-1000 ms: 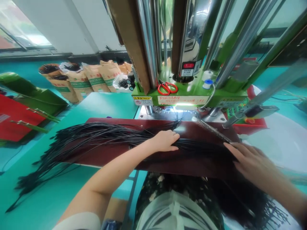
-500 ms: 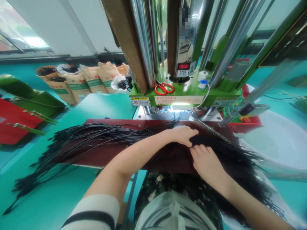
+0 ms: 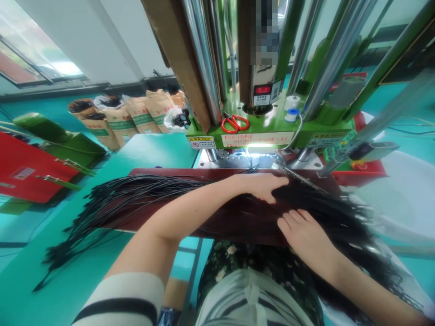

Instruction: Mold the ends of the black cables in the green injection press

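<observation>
Thin black cables [image 3: 326, 203] lie in a dense bundle across the right side of a dark red board. My left hand [image 3: 267, 185] is closed around the bundle's left end, with its thumb and fingers partly hidden by the cables. Closer to my body, my right hand [image 3: 302, 233] is palm down at the near edge of the same bundle. Its fingers are bent a little and slightly apart, and no cable shows between them. Past my left forearm, a second spread of black cables [image 3: 146, 184] runs left, its ends hanging over the board's edge.
A green press [image 3: 306, 129] with steel columns stands just beyond the board [image 3: 217, 222]. Red-handled scissors [image 3: 235, 123] and a blue-and-white spool [image 3: 291, 115] rest on it. A metal bar [image 3: 299, 175] slants over the board. Paper sacks [image 3: 136, 118] line the back wall.
My right hand has drawn back toward my body, and a gap has opened between the two hands. My left hand keeps its hold on the cables. The whole view has shifted slightly.
</observation>
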`<act>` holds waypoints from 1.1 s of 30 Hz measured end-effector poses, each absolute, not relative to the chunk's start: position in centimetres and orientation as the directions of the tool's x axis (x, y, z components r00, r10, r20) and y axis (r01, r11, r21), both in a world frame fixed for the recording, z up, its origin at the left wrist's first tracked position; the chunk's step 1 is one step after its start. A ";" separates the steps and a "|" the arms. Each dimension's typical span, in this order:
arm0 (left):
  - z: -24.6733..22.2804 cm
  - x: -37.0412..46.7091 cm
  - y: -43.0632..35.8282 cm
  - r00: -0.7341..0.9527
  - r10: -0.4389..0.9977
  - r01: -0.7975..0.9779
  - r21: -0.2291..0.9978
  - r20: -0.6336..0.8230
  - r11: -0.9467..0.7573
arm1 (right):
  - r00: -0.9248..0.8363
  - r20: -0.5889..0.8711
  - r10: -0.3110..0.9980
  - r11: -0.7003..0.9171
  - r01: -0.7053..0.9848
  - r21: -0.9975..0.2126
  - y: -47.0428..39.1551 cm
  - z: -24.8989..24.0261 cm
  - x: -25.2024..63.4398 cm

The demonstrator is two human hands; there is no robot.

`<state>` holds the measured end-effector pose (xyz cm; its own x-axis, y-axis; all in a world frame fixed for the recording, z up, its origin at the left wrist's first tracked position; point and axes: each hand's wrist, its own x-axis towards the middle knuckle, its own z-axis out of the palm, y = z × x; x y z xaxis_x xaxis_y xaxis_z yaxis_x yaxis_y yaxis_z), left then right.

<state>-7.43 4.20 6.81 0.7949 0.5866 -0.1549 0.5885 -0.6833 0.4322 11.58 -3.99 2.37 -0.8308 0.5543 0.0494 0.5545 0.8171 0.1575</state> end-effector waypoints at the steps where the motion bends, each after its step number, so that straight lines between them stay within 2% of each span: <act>1: 6.1 -7.0 3.9 0.800 0.574 0.589 0.405 -0.173 -0.699 | -0.830 0.054 0.555 0.816 0.556 0.160 -4.0 2.3 11.8; 8: 4.1 -5.7 2.5 0.766 0.613 0.642 0.185 -0.192 -0.744 | -0.832 0.108 0.545 0.816 0.555 0.162 -3.8 1.9 13.0; 15: 6.2 -6.2 3.0 0.686 0.714 0.727 0.110 -0.137 -0.678 | -0.852 0.247 0.462 0.827 0.515 0.228 -4.4 1.8 13.7; 17: 6.5 -6.3 3.2 0.686 0.712 0.728 0.151 -0.151 -0.669 | -0.842 0.273 0.465 0.820 0.526 0.226 -4.6 1.6 13.8; 21: 6.2 -6.2 3.1 0.771 0.570 0.636 0.393 -0.283 -0.664 | -0.769 0.211 0.603 0.748 0.637 0.186 -4.4 1.2 14.0; 23: 5.7 -5.9 2.7 0.775 0.523 0.632 0.452 -0.354 -0.630 | -0.760 0.170 0.627 0.738 0.650 0.183 -4.2 1.1 14.1; 25: 5.1 -5.7 2.2 0.743 0.553 0.670 0.408 -0.377 -0.621 | -0.767 0.161 0.621 0.744 0.641 0.186 -4.2 1.0 14.3; 28: 4.4 -5.3 1.5 0.722 0.614 0.692 0.295 -0.319 -0.659 | -0.778 0.183 0.601 0.760 0.627 0.170 -4.4 0.9 14.6; 33: 4.2 -5.1 0.8 0.682 0.689 0.723 0.081 -0.248 -0.686 | -0.777 0.323 0.540 0.789 0.601 0.127 -4.7 1.0 14.9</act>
<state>-5.08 0.84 4.23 0.6816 0.6886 -0.2475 0.7228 -0.6863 0.0810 14.90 -4.65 0.97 -0.7770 0.5403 0.3231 0.6013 0.7889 0.1267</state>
